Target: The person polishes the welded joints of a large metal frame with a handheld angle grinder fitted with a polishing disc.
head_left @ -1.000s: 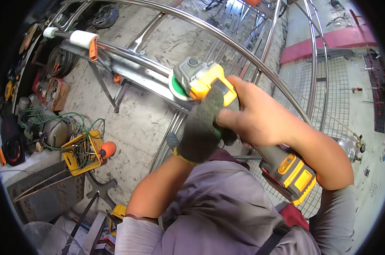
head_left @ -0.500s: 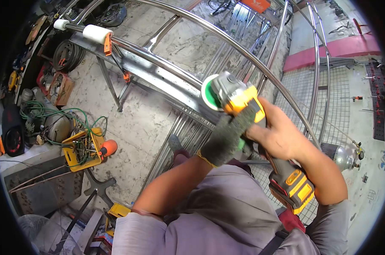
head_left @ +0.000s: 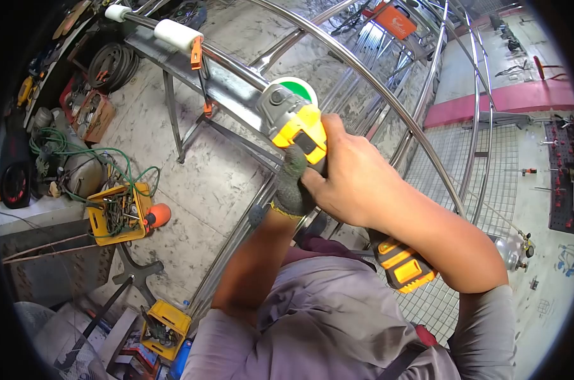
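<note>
Both my hands are closed on a yellow and black cordless angle grinder [head_left: 299, 130]. My bare right hand [head_left: 353, 171] wraps its body behind the head, and the battery end shows below my forearm. My gloved left hand [head_left: 293, 187] grips it low on the left side; most of those fingers are hidden. A white disc with a green face [head_left: 299, 90] sits on the far side of the grinder's head. The head overlaps a shiny metal tube [head_left: 230, 62], and contact cannot be made out. White wrapping [head_left: 174, 34] surrounds the tube further left, beside an orange clamp [head_left: 196, 54].
The tube lies along a metal bench [head_left: 157, 52]. Curved polished rails [head_left: 369, 79] arch across ahead and to the right. On the floor at left are a yellow tool bin [head_left: 100, 218], a green hose [head_left: 119, 163] and a second yellow bin [head_left: 166, 323].
The grinder has moved left along the tube with both hands on it, and its head has turned so the disc is now on the far right side. The view has shifted slightly.
</note>
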A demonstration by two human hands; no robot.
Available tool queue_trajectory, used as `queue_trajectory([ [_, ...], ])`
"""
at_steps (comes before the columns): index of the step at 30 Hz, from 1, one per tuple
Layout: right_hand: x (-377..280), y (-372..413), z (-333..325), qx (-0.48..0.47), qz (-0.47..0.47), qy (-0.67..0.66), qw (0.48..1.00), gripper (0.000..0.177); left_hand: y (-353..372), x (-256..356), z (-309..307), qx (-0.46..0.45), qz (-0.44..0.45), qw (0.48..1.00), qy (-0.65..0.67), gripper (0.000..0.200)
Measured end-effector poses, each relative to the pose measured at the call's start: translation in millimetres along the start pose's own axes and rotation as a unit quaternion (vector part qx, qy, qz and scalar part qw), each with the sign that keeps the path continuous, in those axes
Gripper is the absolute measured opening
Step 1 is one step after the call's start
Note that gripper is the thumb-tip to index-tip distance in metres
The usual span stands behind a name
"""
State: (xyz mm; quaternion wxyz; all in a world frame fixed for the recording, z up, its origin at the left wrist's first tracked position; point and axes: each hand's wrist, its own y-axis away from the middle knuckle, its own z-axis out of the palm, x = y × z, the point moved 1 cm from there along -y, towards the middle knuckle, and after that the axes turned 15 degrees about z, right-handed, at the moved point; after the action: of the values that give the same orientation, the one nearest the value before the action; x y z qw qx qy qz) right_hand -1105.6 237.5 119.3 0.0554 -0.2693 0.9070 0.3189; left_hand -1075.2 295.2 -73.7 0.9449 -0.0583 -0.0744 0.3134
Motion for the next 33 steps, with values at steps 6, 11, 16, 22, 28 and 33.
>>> queue_trajectory([
  [6, 21.5, 18.5, 19.1, 0.003, -0.02, 0.0, 1.0, 0.066, 34.3, -10.8, -1.5, 0.011, 0.001, 1.0, 0.019, 0.09],
  [11, 53.3, 47.5, 21.8, -0.02, 0.037, 0.011, 0.999, 0.068, 68.3, -50.2, -7.7, 0.014, -0.01, 0.999, 0.036, 0.08],
  [16, 105.9, 77.1, 17.5, -0.019, 0.054, -0.026, 0.998, 0.076, 97.1, -92.6, 4.8, 0.037, -0.061, 0.997, 0.021, 0.068],
  [22, 206.9, 131.7, -18.3, 0.037, 0.133, -0.133, 0.981, 0.073, 100.9, -138.4, 76.3, -0.035, -0.21, 0.939, -0.268, 0.046],
  [28, 339.0, 252.1, -66.5, 0.276, 0.186, -0.297, 0.895, 0.065, 69.7, -155.1, 132.1, -0.254, -0.089, 0.673, -0.689, 0.046],
  [33, 424.6, 322.1, -66.2, 0.347, 0.255, -0.498, 0.752, 0.046, 67.6, -164.7, 94.9, -0.422, 0.081, 0.448, -0.784, 0.03],
])
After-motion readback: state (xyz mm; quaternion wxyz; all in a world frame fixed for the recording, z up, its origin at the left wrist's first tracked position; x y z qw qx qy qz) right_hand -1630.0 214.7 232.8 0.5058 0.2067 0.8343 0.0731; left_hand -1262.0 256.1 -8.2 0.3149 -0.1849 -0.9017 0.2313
